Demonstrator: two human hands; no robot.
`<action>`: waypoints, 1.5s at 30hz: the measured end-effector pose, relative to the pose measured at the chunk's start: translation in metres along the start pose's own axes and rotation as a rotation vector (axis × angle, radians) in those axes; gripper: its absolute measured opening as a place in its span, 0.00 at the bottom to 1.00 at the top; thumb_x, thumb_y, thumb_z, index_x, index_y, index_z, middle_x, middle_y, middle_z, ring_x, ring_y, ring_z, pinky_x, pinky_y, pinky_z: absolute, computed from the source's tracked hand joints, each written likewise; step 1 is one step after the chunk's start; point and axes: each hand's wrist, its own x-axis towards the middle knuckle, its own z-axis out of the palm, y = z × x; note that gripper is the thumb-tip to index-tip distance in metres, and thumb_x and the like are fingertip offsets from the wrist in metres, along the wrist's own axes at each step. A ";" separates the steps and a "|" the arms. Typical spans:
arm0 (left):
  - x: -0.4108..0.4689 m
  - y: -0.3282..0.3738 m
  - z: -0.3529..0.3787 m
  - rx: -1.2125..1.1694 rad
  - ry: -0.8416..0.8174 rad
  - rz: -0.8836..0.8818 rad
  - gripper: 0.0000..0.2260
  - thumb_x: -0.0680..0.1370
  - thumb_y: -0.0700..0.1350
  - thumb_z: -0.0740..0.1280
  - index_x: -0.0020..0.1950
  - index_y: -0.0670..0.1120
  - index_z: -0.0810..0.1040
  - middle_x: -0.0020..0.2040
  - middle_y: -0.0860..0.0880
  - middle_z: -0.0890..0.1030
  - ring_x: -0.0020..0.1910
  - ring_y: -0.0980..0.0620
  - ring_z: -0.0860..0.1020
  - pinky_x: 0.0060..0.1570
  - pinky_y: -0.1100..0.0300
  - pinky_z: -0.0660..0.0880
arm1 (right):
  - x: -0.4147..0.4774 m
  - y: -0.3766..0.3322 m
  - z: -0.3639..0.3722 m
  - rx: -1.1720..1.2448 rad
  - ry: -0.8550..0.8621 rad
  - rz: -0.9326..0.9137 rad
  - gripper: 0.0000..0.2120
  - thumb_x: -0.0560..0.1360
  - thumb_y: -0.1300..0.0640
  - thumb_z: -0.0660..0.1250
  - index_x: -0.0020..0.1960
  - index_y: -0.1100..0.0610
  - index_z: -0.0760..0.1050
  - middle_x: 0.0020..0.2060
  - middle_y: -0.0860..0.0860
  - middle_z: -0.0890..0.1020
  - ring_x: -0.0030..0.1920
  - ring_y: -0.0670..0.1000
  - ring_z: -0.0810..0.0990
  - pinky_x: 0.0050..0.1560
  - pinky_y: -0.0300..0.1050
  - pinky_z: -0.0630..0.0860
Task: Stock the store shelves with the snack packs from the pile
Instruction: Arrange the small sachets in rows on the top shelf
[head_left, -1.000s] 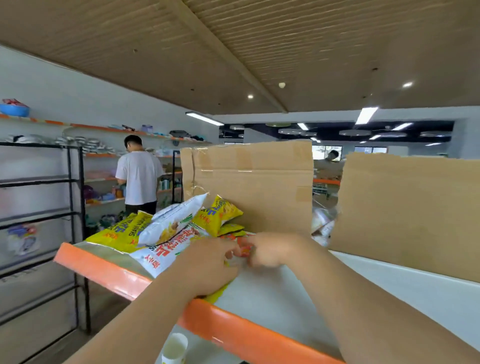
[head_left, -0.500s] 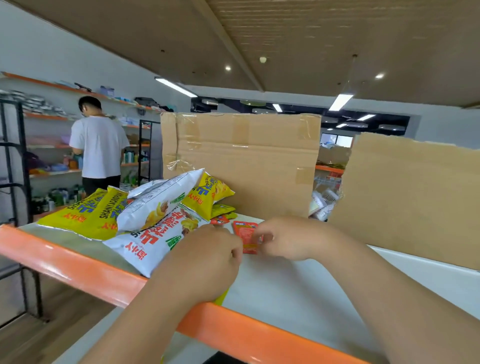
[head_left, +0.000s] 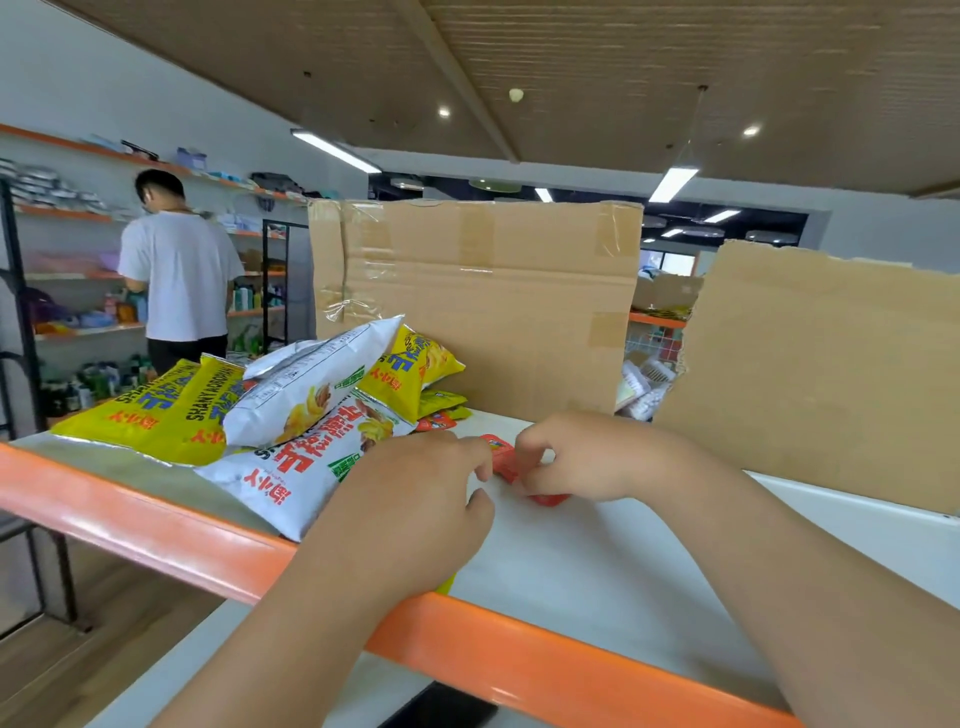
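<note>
Rail: the orange front rail (head_left: 519, 660) of the white shelf board (head_left: 597, 561) runs nearest me, and both my forearms cross over it.
Left hand: just beyond the rail, my left hand (head_left: 415, 499) lies on a white foil snack bag (head_left: 280, 473). Its curled fingertips touch the small red snack pack (head_left: 506, 460). I cannot tell whether they pinch it.
Right hand: beside it, my right hand (head_left: 582, 457) grips that pack with curled fingers. The pack lies flat on the board.
Pile: further past the rail and leftward, yellow snack bags (head_left: 156, 410) are heaped with another white one.
Cardboard: two brown cardboard sheets (head_left: 493, 306) stand upright behind the pile.
Background: well beyond the rail, a person in a white T-shirt (head_left: 182, 270) faces wall shelves (head_left: 67, 213).
</note>
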 end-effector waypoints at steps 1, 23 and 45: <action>0.000 0.000 0.000 -0.039 -0.020 0.032 0.09 0.78 0.52 0.64 0.58 0.57 0.77 0.53 0.57 0.79 0.48 0.56 0.74 0.52 0.59 0.72 | -0.001 0.003 0.000 -0.005 0.008 0.006 0.08 0.76 0.45 0.69 0.45 0.48 0.79 0.42 0.48 0.81 0.40 0.49 0.76 0.38 0.44 0.69; -0.004 -0.005 -0.014 -0.531 -0.352 0.204 0.12 0.80 0.44 0.66 0.57 0.61 0.80 0.49 0.64 0.81 0.50 0.60 0.81 0.54 0.56 0.77 | 0.003 0.006 0.007 0.035 -0.004 -0.008 0.13 0.71 0.44 0.72 0.54 0.39 0.74 0.52 0.44 0.79 0.49 0.49 0.79 0.51 0.48 0.77; 0.003 0.000 -0.004 -0.194 -0.040 -0.008 0.10 0.71 0.49 0.67 0.50 0.59 0.81 0.40 0.61 0.81 0.41 0.61 0.76 0.42 0.62 0.73 | 0.001 0.036 -0.008 -0.039 0.097 0.303 0.16 0.76 0.49 0.67 0.62 0.51 0.75 0.53 0.51 0.80 0.47 0.50 0.78 0.39 0.42 0.71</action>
